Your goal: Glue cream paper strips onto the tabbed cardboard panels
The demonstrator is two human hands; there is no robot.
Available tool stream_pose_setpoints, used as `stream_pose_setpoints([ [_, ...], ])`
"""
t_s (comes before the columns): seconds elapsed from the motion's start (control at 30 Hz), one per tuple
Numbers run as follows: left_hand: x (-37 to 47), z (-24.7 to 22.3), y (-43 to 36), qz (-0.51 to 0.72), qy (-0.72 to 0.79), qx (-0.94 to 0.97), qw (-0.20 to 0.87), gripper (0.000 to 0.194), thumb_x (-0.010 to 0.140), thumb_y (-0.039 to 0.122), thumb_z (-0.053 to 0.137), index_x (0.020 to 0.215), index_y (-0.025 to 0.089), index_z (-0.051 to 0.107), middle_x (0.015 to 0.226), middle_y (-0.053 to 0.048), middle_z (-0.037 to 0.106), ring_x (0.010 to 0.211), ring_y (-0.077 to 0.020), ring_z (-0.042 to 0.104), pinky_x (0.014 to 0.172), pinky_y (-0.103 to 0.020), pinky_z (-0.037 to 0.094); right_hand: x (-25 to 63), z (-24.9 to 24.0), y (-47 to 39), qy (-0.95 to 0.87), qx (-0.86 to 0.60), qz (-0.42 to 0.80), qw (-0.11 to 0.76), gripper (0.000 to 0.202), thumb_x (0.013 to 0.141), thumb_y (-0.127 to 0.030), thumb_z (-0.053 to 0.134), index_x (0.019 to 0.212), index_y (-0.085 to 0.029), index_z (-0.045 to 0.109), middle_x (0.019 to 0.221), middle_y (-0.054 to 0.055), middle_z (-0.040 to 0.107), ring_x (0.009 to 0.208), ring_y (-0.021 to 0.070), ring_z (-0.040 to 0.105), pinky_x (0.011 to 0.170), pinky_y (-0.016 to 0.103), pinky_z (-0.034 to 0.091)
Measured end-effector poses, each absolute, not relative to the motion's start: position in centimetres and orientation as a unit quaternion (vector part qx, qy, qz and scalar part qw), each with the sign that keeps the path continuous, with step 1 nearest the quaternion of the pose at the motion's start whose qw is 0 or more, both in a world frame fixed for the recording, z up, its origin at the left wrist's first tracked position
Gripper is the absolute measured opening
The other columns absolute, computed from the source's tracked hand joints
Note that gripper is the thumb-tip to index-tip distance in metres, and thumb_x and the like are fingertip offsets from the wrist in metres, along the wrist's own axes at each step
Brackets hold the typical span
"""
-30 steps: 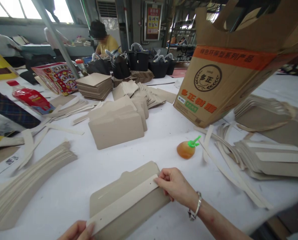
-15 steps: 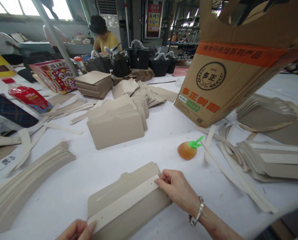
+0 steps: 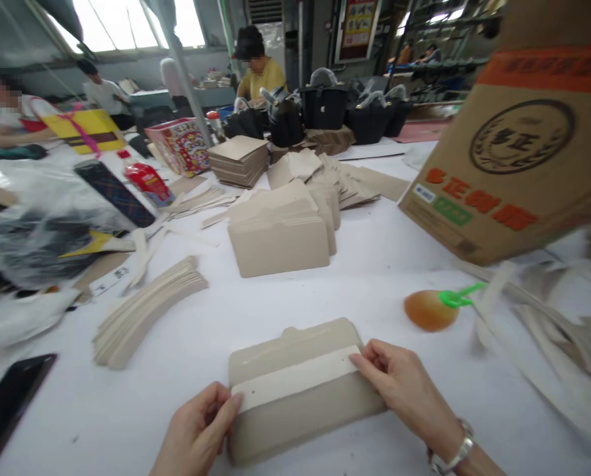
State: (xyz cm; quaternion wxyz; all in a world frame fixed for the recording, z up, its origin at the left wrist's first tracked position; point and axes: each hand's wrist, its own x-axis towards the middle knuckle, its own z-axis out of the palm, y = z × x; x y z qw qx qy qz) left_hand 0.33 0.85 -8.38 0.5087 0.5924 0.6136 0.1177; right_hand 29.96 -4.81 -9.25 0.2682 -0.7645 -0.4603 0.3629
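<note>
A pale strip lies slightly slanted across a grey-beige panel at the near side of a white-covered table. The left hand, fingers curled and nearly closed, pinches the strip's left end between thumb and fingers; the right hand, wearing a silver bracelet, pinches the other end, its fingers likewise bent nearly closed. The strip is flat and smooth, with a small dark dot near each end; the panel beneath has rounded corners and a low tab on its far edge.

A dark phone lies at left. Beyond sit a fanned pile of strips and an amber squeeze bottle with a green nozzle, then overlapping tabbed panels and a large printed carton at right. Farther back, black handbags stand before a person in yellow, in a workshop with bright windows.
</note>
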Motion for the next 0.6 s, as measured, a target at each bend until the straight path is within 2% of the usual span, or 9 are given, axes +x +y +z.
stream_pose_setpoints([
  [0.2, 0.5, -8.3, 1.1, 0.143, 0.618, 0.584, 0.506, 0.037, 0.081, 0.053, 0.048, 0.063, 0.021, 0.046, 0.054, 0.004, 0.05, 0.048, -0.0112, 0.045, 0.049, -0.023, 0.034, 30.8, -11.6, -5.0, -0.468, -0.767, 0.375, 0.23, 0.042, 0.084, -0.055, 0.045, 0.059, -0.022, 0.047, 0.051, -0.003, 0.041, 0.047, 0.0134, 0.039, 0.044, 0.024, 0.03],
  [0.6, 0.5, -8.5, 1.0, 0.167, 0.614, 0.578, 0.51, 0.029, 0.08, 0.044, 0.05, 0.063, 0.02, 0.048, 0.05, 0.005, 0.05, 0.046, -0.0106, 0.044, 0.048, -0.023, 0.031, 31.2, -12.0, -5.0, -0.468, -0.773, 0.369, 0.219, 0.039, 0.076, -0.056, 0.052, 0.058, -0.022, 0.057, 0.04, -0.003, 0.045, 0.037, 0.0138, 0.043, 0.039, 0.024, 0.033],
])
